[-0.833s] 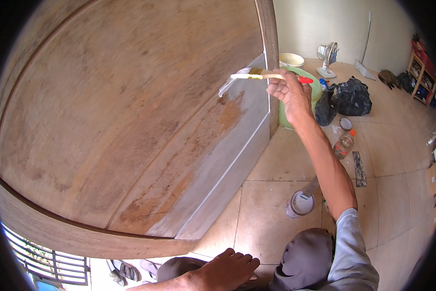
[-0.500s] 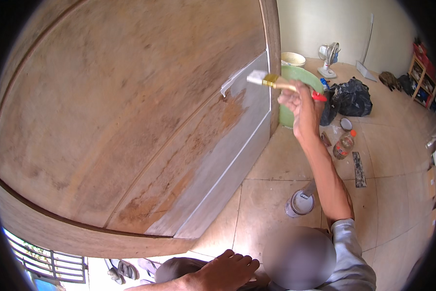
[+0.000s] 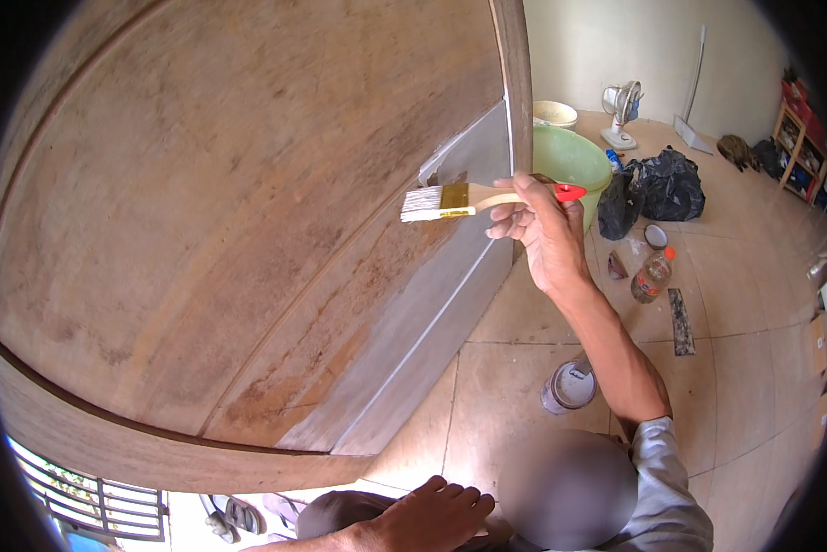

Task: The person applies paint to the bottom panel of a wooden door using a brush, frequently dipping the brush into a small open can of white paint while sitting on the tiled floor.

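My right hand (image 3: 551, 235) grips a flat paintbrush (image 3: 487, 196) by its pale wooden handle with a red tip. White paint coats its bristles, which point left in front of the brown wooden door (image 3: 248, 184); contact with the surface cannot be made out. Along the door's right side runs a grey-white painted strip (image 3: 386, 345), beside bare, stained brown wood. A thicker white streak lies at the strip's upper end. My left hand (image 3: 432, 512) rests on my knee, holding nothing, fingers loosely apart. On the floor, below my right forearm, stands an open paint can (image 3: 572, 388).
Behind the door edge stand a green tub (image 3: 574, 152) and a white bucket (image 3: 555, 114). Black plastic bags (image 3: 671, 187), a bottle with an orange cap (image 3: 653, 276) and a dark strip (image 3: 681, 322) lie to the right. Farther back are a fan (image 3: 622, 110) and a dustpan (image 3: 692, 133).
My right hand has come down and slightly left with the paintbrush, whose bristles now sit lower and farther left before the door. My left hand stays on my knee.
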A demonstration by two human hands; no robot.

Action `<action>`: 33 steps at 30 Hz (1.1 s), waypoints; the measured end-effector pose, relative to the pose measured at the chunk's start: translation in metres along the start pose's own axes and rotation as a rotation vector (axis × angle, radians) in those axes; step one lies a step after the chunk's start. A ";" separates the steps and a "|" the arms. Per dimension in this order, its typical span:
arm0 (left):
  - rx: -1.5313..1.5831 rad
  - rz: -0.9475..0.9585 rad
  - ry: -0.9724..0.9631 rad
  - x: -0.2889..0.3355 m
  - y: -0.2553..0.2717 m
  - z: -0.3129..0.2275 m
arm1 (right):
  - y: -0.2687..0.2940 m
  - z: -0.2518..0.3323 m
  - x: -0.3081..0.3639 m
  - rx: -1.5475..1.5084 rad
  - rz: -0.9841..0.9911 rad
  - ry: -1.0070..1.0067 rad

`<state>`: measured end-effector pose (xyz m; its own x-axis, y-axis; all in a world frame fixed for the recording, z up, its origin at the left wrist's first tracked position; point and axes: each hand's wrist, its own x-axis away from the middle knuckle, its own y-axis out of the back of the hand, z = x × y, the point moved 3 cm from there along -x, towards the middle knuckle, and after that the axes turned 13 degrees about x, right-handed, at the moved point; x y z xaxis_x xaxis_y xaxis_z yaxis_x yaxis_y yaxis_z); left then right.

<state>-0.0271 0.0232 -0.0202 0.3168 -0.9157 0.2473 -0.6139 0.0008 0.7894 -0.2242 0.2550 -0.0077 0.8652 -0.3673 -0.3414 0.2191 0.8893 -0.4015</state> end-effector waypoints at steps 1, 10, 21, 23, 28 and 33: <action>-0.011 -0.013 -0.005 -0.001 0.001 -0.002 | -0.003 0.001 0.000 0.012 0.036 0.003; 0.049 0.082 0.022 0.004 -0.016 0.007 | 0.018 -0.006 -0.054 0.092 -0.034 0.054; 0.067 0.094 0.014 -0.003 -0.010 0.005 | 0.035 -0.018 -0.015 0.047 -0.062 -0.031; 0.070 0.096 0.019 -0.003 -0.010 0.006 | 0.021 -0.020 -0.004 0.037 -0.014 -0.146; 0.075 0.105 0.015 -0.005 -0.009 0.004 | 0.008 -0.016 -0.023 0.035 -0.084 -0.128; 0.077 0.108 0.021 -0.005 -0.008 0.004 | 0.028 -0.011 -0.073 0.000 -0.218 -0.074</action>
<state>-0.0269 0.0257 -0.0302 0.2605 -0.9033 0.3410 -0.6989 0.0672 0.7121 -0.2862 0.3035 -0.0036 0.8281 -0.5296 -0.1838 0.4041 0.7911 -0.4592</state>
